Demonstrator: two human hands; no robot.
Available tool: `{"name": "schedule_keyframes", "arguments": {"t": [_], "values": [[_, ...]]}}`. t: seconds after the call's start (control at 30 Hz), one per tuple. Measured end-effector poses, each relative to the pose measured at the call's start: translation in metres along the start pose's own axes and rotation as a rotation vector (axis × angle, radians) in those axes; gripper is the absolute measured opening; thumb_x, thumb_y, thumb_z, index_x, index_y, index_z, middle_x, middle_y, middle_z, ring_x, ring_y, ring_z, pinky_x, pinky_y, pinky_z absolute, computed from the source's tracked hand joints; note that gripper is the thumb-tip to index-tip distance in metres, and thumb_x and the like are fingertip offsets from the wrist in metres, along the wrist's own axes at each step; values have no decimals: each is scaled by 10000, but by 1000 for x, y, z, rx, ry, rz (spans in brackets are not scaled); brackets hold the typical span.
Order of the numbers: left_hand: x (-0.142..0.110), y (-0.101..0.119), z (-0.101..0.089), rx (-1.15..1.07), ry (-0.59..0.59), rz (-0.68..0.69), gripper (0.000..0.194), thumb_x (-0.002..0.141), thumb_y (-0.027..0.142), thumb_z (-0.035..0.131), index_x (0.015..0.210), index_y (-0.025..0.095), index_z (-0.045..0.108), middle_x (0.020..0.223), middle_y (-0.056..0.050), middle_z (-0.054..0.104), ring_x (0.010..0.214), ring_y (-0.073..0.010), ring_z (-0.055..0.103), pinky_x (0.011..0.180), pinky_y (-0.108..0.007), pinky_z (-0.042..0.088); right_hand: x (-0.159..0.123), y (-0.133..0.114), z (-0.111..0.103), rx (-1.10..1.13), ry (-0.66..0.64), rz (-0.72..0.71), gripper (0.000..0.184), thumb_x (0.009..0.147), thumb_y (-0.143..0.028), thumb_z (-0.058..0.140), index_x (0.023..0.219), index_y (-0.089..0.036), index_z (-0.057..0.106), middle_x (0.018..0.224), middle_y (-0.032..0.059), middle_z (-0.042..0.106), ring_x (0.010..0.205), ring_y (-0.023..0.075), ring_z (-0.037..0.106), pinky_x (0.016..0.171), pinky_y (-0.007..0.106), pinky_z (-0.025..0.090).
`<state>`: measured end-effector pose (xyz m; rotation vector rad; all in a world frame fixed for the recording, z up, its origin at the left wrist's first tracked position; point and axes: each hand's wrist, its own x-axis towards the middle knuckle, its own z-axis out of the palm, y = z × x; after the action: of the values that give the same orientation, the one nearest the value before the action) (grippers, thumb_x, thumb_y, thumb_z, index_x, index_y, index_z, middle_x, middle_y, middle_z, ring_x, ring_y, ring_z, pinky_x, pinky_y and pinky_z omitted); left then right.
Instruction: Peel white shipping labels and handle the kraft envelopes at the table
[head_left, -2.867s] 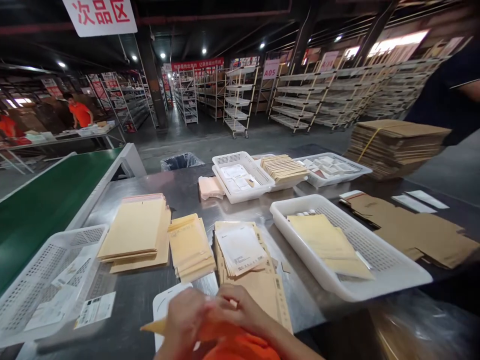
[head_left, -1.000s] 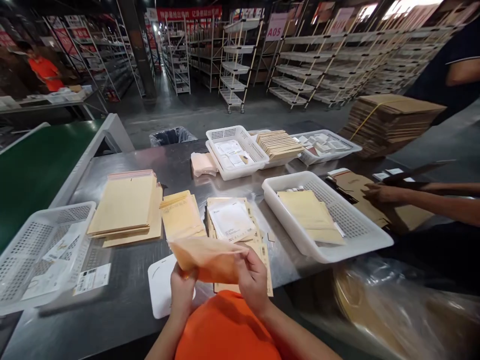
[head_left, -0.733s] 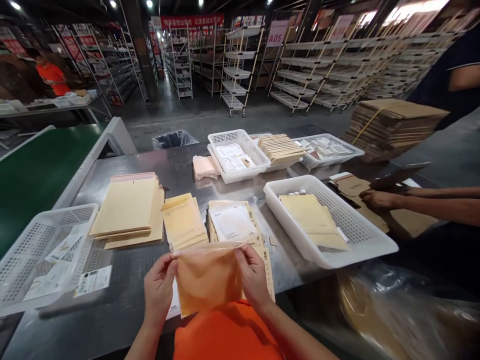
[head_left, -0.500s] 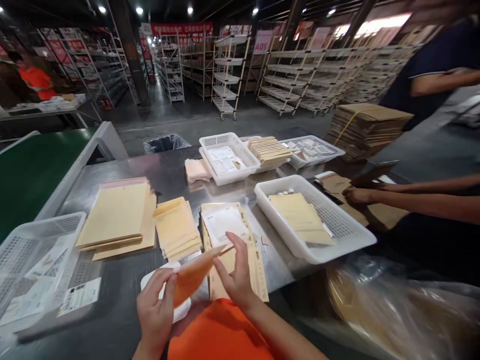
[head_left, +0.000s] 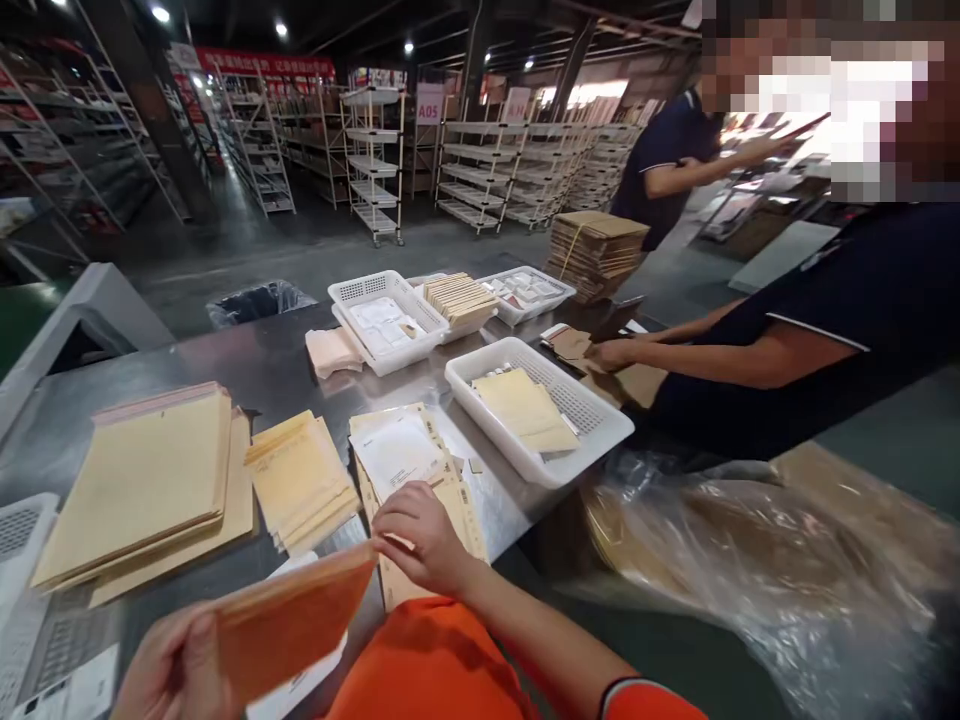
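While the left hand [head_left: 176,668] grips an orange padded envelope [head_left: 289,620] by its lower-left end, low at the near edge of the head view, the right hand [head_left: 420,535] lies with curled fingers on the stack of labelled mailers [head_left: 420,480] at the front of the steel surface [head_left: 277,365]. So the hands are apart: the left is clamped on the envelope, with the thumb side on its face, and the right presses or picks at the top sheets of the stack, though I cannot tell whether it has actually pinched one. The envelope hangs tilted, clear of the surface, with its far corner just beside the right hand's knuckles.

By my reading, the step in hand is pairing this envelope with a slip or label from that stack (a guess from how the hands sit). The next move would call for one sheet to be separated cleanly from those beneath, and for the envelope's mouth to be turned toward the right hand.

Left of the stack lie smaller yellow mailers [head_left: 300,480] and large manila mailers [head_left: 142,480]. A white basket [head_left: 547,470] holding yellow envelopes stands to the right. Beyond it a co-worker's hand [head_left: 611,352] rests on flat cardboard [head_left: 630,380], well apart from the person's own hands.
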<state>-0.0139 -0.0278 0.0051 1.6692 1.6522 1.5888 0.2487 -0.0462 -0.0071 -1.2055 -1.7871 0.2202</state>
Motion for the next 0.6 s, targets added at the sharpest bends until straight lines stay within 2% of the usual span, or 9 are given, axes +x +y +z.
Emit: {"name": "schedule_keyframes", "arguments": {"t": [0.03,0.1,0.13,0.17,0.3,0.37,0.43,0.5,0.6], "values": [[0,6,2,-15,11,42,208,832,383,627,723,207,655,660,-3,626,623,-168,568,599,-290,459,-3,2,-5,104,-26,64,211,881,-396,637,1003,-224,634,1014,69,730,958,204,649,856,384,449],[2,19,12,-58,12,81,212,846,350,615,706,193,650,689,3,630,651,-141,566,655,-262,463,-7,3,-6,381,-58,248,652,719,-526,785,1252,-232,551,1237,126,667,1124,252,624,916,394,481],[3,24,18,-91,20,35,218,847,360,617,716,188,650,702,4,635,663,-133,569,663,-249,465,-9,2,-3,526,-60,364,839,629,-562,834,1325,-235,499,1275,138,647,1142,264,622,916,391,499],[4,28,25,-145,34,-58,234,841,391,628,730,185,648,703,7,636,664,-127,570,655,-236,468,-10,0,1,653,-54,476,895,578,-575,856,1327,-235,504,1242,128,665,1102,262,643,893,379,518],[8,28,46,-529,42,-543,357,742,527,712,807,199,587,713,31,631,649,-110,582,612,-203,481,-10,-12,16,829,-24,730,409,738,-544,745,931,-185,708,866,57,737,772,197,677,703,309,545],[3,20,53,-600,-119,-673,421,689,502,761,935,215,577,838,10,680,716,-132,622,629,-219,498,-7,-18,18,807,55,780,368,783,-529,702,885,-176,716,837,62,736,747,197,665,667,301,541],[-9,10,58,-498,-340,-761,510,621,451,803,1006,195,586,920,-43,707,793,-186,655,648,-259,513,-4,-22,16,795,149,815,363,802,-515,685,945,-183,705,873,70,738,769,209,666,662,304,544],[-24,1,63,-396,-475,-824,476,579,408,798,943,158,617,870,-71,714,812,-228,660,677,-298,520,-3,-25,14,745,176,786,311,839,-473,653,974,-195,689,892,70,730,793,214,662,671,310,543],[-43,-7,72,-400,-412,-914,340,550,336,722,818,142,647,693,-30,677,709,-206,615,639,-295,495,-7,-29,13,519,134,533,154,896,-321,573,893,-206,675,807,48,682,747,184,626,664,296,512]]}}
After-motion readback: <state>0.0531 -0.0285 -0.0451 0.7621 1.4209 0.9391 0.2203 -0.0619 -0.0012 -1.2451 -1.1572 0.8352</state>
